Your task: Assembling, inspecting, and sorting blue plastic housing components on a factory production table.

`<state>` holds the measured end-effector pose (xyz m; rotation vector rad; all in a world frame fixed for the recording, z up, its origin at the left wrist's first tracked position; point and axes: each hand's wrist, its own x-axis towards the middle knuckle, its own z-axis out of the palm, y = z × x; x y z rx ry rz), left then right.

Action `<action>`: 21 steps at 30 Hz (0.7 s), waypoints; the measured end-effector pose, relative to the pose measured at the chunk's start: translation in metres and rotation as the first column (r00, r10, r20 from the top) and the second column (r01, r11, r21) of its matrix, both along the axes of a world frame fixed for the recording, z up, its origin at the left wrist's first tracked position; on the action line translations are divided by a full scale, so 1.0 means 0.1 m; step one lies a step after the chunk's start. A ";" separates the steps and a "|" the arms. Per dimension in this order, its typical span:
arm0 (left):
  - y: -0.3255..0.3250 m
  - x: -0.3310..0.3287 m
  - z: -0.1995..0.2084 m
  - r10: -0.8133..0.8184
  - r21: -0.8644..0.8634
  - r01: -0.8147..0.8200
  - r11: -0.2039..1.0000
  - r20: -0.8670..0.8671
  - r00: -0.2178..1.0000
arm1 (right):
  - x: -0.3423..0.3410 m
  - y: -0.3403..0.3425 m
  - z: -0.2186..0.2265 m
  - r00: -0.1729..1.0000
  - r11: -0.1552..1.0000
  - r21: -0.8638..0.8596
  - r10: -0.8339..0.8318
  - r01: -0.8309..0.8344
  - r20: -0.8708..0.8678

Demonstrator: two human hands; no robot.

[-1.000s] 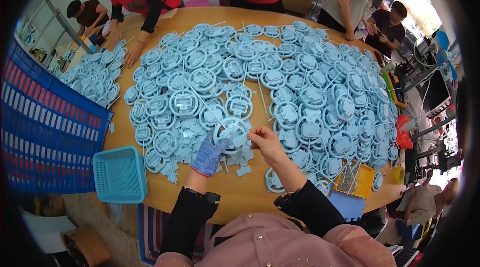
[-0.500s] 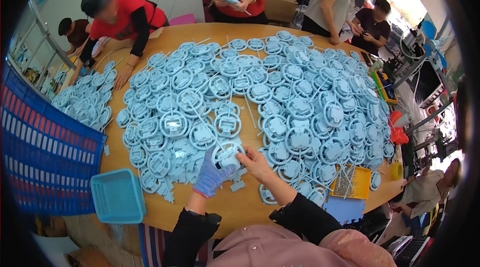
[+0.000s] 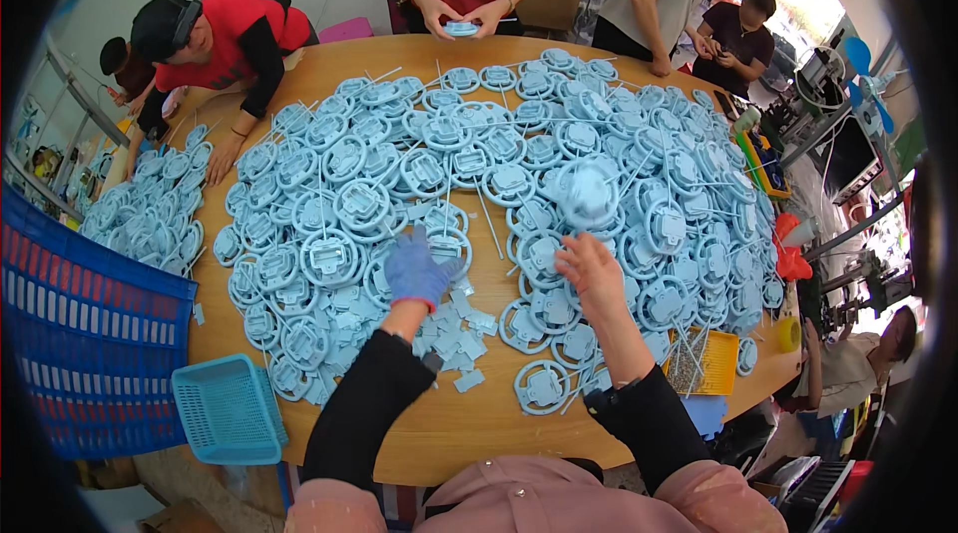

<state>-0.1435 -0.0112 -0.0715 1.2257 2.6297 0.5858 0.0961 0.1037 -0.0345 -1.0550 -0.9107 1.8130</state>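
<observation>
My left hand (image 3: 417, 271), in a purple-blue glove, reaches over the left pile of light blue plastic ring parts (image 3: 329, 259). Its fingers are stretched out beside a ring part (image 3: 449, 250), and nothing shows in its grasp. Bare and with fingers apart, my right hand (image 3: 595, 278) is at the edge of the right pile (image 3: 667, 229). Just beyond its fingertips a blurred light blue ring part (image 3: 587, 196) appears apart from the hand. Several small flat light blue plates (image 3: 454, 333) lie loose on the wooden table (image 3: 399, 438) near my left wrist.
A light blue basket (image 3: 230, 408) stands at the table's left edge, beside a big blue crate (image 3: 90, 323). At right sits a yellow tray (image 3: 714, 363). Across the table, one person in red (image 3: 235, 44) leans over another pile (image 3: 150, 199); a second holds a light blue part (image 3: 460, 29).
My hands have separated. The ring part they held together is gone from them; a blurred part shows over the right pile. The left hand moved forward, the right forward and right.
</observation>
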 end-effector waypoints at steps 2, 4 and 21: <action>0.21 -0.23 -0.10 -0.034 -0.182 0.048 0.982 0.080 0.996 | -0.06 -0.22 -0.16 0.949 0.956 0.083 0.263 -0.281 0.176; 0.41 -0.20 0.09 0.031 -0.271 0.009 0.963 0.141 0.989 | -0.08 -0.51 -0.37 0.867 0.887 0.082 0.419 -0.455 0.269; -0.94 0.03 0.01 -0.159 0.438 -0.586 0.682 0.871 0.465 | -0.36 -0.80 -0.94 0.450 0.111 0.448 -0.010 -0.887 0.893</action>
